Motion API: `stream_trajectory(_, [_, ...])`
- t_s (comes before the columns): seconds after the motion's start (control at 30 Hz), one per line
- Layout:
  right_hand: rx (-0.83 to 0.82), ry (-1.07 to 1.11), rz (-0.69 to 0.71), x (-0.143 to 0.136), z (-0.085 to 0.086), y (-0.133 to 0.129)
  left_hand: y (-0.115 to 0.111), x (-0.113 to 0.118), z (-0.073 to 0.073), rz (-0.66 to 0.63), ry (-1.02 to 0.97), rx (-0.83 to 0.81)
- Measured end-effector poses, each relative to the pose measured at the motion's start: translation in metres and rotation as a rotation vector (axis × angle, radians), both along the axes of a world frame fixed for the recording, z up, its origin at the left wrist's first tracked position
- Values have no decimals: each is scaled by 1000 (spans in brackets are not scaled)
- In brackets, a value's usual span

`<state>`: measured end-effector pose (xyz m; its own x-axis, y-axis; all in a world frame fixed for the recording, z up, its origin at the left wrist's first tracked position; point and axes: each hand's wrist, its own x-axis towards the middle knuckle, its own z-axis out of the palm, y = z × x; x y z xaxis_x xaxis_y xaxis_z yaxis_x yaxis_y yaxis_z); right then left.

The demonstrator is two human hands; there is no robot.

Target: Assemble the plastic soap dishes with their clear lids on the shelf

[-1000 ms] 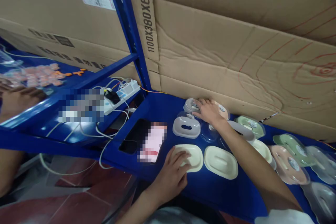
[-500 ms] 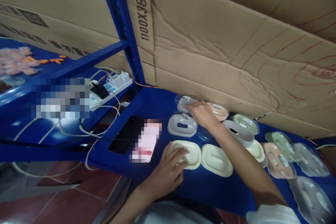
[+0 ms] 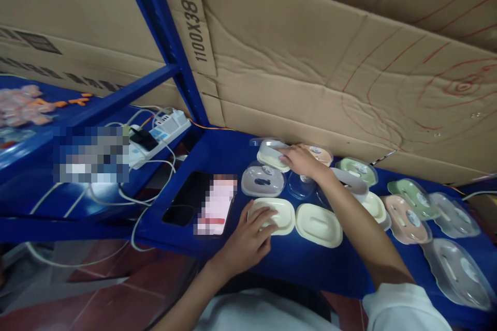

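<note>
The left hand (image 3: 252,235) lay over the cream dish (image 3: 285,216), its fingers slightly apart and their tips on the hollow; it was not closed around the dish. This dish sat on the blue shelf (image 3: 306,269), its hollow upward and its long axis running from about 9 toward 3 o'clock, with 12 at the top of the head view. The left forearm came in from 7 o'clock.

Straight toward 12 o'clock from that dish, near the cardboard (image 3: 279,72), was the two-tone dish (image 3: 272,154), grey above and cream below. Its long axis ran from between 9 and 10 to between 3 and 4 o'clock. The right hand (image 3: 301,159) touched its 3 o'clock end with fingers close together; whether they clamped it could not be told. The right forearm reached in from about 4 o'clock.

The grey slotted dish (image 3: 252,181) lay between these two, toward 11 o'clock from the cream dish, its long axis roughly 9 to 3. The plain cream piece (image 3: 319,225) was just beside the cream dish at 3 o'clock, its long axis tipped toward 4.

The lit phone (image 3: 213,221) lay at 9 o'clock from the cream dish. Just past the right hand, toward 2 o'clock, was the peach box (image 3: 323,155), partly hidden, and farther toward 3 the green box (image 3: 357,170).
</note>
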<state>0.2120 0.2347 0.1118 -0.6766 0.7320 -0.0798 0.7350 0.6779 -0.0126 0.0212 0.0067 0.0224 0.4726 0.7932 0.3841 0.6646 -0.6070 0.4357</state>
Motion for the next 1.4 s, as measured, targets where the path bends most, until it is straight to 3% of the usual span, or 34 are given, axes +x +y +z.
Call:
stream_trajectory(0.27, [29, 234, -5, 43, 34, -25, 1, 1, 2, 79, -5, 36])
stream_trajectory(0.47, [130, 216, -2, 56, 16, -34, 6, 0, -2, 143, 15, 101])
stream_trajectory(0.63, [84, 192, -201, 96, 2, -16, 4, 1, -3, 178, 19, 127])
stream_trajectory(0.83, [22, 191, -274, 137, 10, -4, 3, 1, -4, 214, 18, 157])
stream_trajectory(1.03, [219, 149, -453, 126, 24, -29, 4, 2, -5, 218, 32, 136])
stream_trajectory(1.2, [83, 85, -336, 107, 2, -51, 6, 2, -8, 202, 34, 100])
stream_trajectory(1.3, [45, 101, -296, 106, -9, -46, 6, 2, -9, 192, 14, 80])
stream_trajectory(1.4, [34, 120, -293, 110, -8, -37, 7, 2, -9, 164, -15, 53])
